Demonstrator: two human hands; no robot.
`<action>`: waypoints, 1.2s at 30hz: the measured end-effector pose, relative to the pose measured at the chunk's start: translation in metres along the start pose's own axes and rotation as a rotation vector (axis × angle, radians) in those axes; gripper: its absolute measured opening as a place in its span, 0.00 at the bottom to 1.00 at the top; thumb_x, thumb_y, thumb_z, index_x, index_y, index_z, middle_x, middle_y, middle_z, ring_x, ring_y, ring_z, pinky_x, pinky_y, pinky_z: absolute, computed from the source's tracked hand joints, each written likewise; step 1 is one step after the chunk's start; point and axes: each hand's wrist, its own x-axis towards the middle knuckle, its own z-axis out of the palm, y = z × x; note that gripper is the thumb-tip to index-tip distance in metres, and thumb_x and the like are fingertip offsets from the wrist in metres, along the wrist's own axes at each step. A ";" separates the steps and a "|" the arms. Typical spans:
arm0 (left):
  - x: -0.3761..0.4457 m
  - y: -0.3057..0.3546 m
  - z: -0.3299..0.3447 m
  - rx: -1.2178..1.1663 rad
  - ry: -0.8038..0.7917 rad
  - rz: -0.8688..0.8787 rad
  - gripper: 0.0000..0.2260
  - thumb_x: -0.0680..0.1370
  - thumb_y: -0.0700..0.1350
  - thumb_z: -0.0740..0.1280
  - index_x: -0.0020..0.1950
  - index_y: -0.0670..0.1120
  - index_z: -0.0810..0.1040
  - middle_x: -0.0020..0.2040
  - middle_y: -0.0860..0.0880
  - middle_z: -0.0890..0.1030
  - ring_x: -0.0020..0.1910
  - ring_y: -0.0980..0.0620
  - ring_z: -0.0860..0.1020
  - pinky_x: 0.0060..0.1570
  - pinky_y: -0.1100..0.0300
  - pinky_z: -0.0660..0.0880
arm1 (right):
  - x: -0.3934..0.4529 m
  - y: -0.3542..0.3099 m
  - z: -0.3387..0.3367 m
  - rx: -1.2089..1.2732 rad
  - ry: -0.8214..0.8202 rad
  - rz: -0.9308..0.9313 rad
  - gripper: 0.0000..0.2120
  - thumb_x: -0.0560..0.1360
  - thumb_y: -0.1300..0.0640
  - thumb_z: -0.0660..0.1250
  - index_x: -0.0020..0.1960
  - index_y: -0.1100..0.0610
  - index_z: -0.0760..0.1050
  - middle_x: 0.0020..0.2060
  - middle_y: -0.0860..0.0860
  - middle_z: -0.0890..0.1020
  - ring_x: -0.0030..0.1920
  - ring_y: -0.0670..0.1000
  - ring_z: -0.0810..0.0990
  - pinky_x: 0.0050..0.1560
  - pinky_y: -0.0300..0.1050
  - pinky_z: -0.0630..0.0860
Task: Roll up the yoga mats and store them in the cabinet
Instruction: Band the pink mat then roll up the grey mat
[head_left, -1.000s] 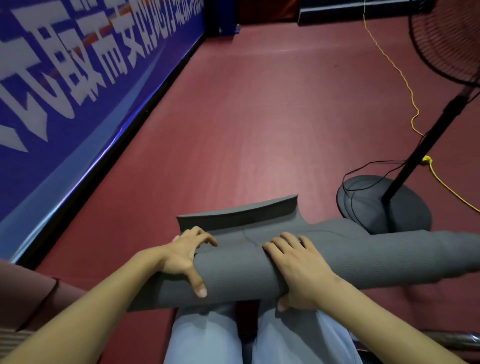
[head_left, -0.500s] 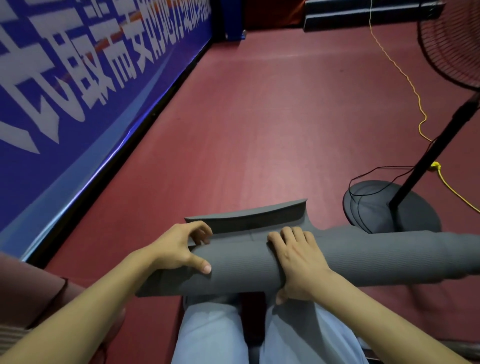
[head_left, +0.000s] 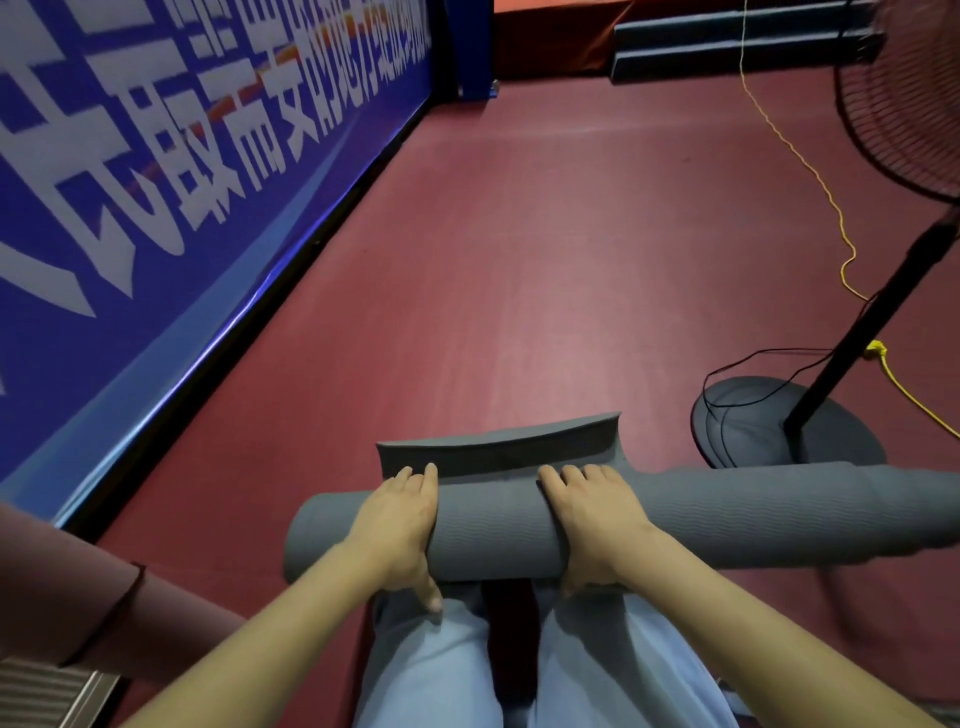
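A grey yoga mat (head_left: 493, 540) lies rolled into a thick tube across the red floor, just ahead of my knees. Its short flat end (head_left: 498, 447) sticks out on the far side with an upturned edge. My left hand (head_left: 395, 530) wraps over the left part of the roll, fingers over the top and thumb on the near side. About a hand's width to its right, my right hand (head_left: 597, 525) grips the roll the same way. The tube's right end runs past the fan base. No cabinet is in view.
A blue banner wall (head_left: 156, 208) runs along the left. A standing fan's pole (head_left: 857, 332) and round base (head_left: 753, 426) stand at the right, with a black cord and a yellow cord (head_left: 810, 171) on the floor. A dark red object (head_left: 78, 597) sits at lower left.
The roll has turned forward over the flat end, which now shows shorter. My left hand has moved from a spread grip at the side to lying over the top of the roll.
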 end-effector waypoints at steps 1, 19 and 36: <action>0.002 -0.001 0.003 -0.011 0.022 0.000 0.72 0.54 0.69 0.82 0.82 0.37 0.45 0.78 0.42 0.63 0.78 0.41 0.61 0.78 0.53 0.60 | 0.002 0.001 -0.001 0.002 0.003 -0.003 0.58 0.56 0.38 0.82 0.75 0.56 0.56 0.62 0.55 0.74 0.60 0.59 0.74 0.64 0.53 0.70; -0.034 0.005 -0.026 -0.073 -0.222 0.192 0.40 0.50 0.72 0.79 0.56 0.56 0.76 0.51 0.56 0.82 0.48 0.50 0.80 0.53 0.51 0.79 | -0.042 0.008 -0.034 0.170 -0.363 -0.060 0.46 0.53 0.37 0.83 0.61 0.51 0.65 0.55 0.50 0.78 0.54 0.56 0.80 0.50 0.50 0.77; -0.001 -0.023 -0.015 -0.628 -0.348 0.132 0.68 0.47 0.63 0.87 0.79 0.68 0.50 0.75 0.57 0.70 0.73 0.55 0.70 0.73 0.51 0.69 | -0.030 0.039 -0.021 0.316 -0.264 -0.051 0.56 0.59 0.32 0.77 0.80 0.48 0.58 0.72 0.48 0.70 0.71 0.53 0.68 0.72 0.51 0.67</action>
